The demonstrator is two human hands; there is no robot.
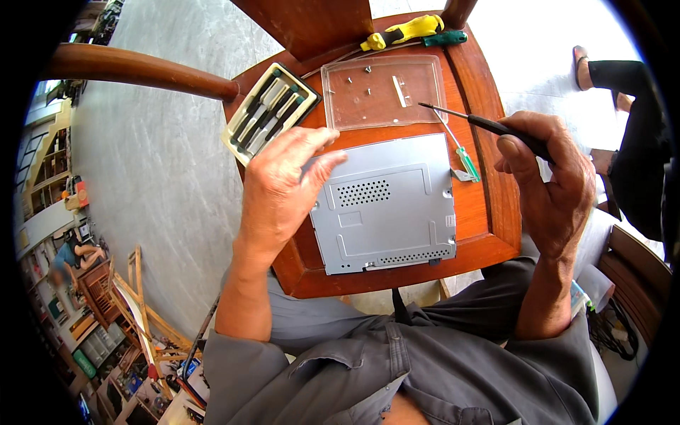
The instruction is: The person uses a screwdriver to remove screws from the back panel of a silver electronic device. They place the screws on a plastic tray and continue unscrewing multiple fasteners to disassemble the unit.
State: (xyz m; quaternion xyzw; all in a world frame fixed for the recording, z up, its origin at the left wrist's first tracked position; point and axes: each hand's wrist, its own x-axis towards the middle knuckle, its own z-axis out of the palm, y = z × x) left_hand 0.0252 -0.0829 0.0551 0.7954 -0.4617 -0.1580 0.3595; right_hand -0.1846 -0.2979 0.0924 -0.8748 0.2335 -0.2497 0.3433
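A flat silver-grey metal case (397,230) with vent holes lies on the seat of a wooden chair (489,244). My left hand (287,166) hovers by its upper left corner, thumb and fingers apart, with nothing seen between them. To the right of the case, my right hand (556,177) is closed round the handle of a black screwdriver (489,126). Its tip points left, over the right side of a clear plastic tray (347,106). Several small screws (368,70) and a narrow whitish strip (398,91) lie in that tray.
A thin screwdriver with a green handle (465,163) leans from the tray's edge. At the left sits a boxed screwdriver set (273,106). Yellow-black (407,30) and dark green (446,39) handled tools lie at the back. Another person's leg (630,74) shows at right.
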